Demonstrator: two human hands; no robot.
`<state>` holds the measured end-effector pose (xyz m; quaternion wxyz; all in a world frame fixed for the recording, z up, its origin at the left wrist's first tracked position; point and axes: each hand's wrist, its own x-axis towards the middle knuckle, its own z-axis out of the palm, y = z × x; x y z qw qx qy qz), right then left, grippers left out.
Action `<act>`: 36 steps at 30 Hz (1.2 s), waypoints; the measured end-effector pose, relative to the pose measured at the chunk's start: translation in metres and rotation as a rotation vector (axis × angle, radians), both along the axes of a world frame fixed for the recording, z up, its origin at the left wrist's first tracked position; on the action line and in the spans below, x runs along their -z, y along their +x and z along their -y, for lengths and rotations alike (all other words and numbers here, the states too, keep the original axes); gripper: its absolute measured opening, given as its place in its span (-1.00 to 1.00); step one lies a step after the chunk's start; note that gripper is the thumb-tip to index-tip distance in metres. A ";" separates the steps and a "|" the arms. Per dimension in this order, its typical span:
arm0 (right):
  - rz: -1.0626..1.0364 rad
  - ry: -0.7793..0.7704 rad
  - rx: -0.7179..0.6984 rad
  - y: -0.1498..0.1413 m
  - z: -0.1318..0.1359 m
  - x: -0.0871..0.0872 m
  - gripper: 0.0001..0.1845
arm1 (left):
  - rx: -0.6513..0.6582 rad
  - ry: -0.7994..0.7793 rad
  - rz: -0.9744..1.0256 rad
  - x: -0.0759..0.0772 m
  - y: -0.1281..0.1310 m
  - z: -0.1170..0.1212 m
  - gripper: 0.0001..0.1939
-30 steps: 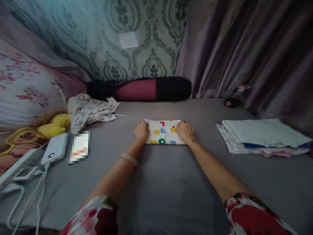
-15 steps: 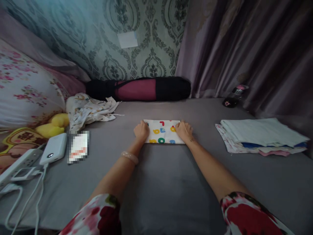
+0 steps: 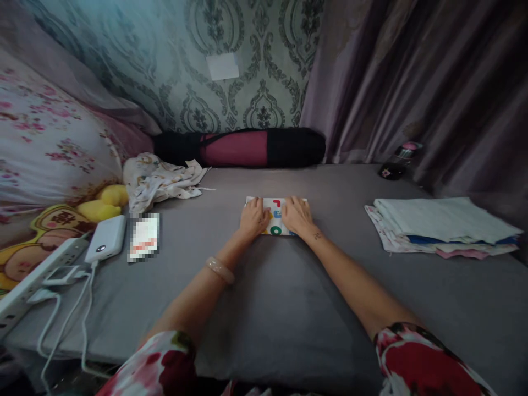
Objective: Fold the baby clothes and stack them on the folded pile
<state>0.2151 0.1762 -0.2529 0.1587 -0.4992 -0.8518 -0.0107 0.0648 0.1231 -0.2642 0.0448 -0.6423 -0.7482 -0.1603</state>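
Note:
A folded white cloth (image 3: 275, 223) printed with bright letters lies flat on the grey bed sheet (image 3: 264, 308) in front of me. My left hand (image 3: 254, 217) rests palm down over its left part, fingers stretched out towards the far edge. Over the right part lies my right hand (image 3: 297, 215), also flat, with its fingers extended. Between the two hands a strip with a red, a blue and a green letter shows. Both palms cover the rest of the print. A pale bangle circles my left wrist.
To the right is a stack of folded cloths (image 3: 445, 225), with a dark bottle (image 3: 396, 162) behind it. A black and maroon roll bag (image 3: 239, 148) lies along the wall. On the left are a crumpled cloth (image 3: 163, 179), a white power bank (image 3: 106, 239), a power strip (image 3: 45, 280) and cables.
Both hands have moved inward from the cloth's side edges onto its top. Their closed fingers have straightened and now lie flat. The view has shifted slightly.

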 end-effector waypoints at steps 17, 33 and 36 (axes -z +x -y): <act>0.141 -0.185 -0.150 -0.012 -0.003 0.022 -0.39 | 0.109 -0.209 -0.134 0.015 0.010 -0.003 -0.46; 0.051 -0.044 -0.116 -0.007 -0.004 0.028 -0.40 | 0.082 -0.055 -0.106 0.026 0.005 -0.017 -0.46; 0.049 -0.081 -0.082 -0.008 -0.005 0.029 -0.37 | 0.066 -0.125 -0.083 0.025 0.005 -0.018 -0.44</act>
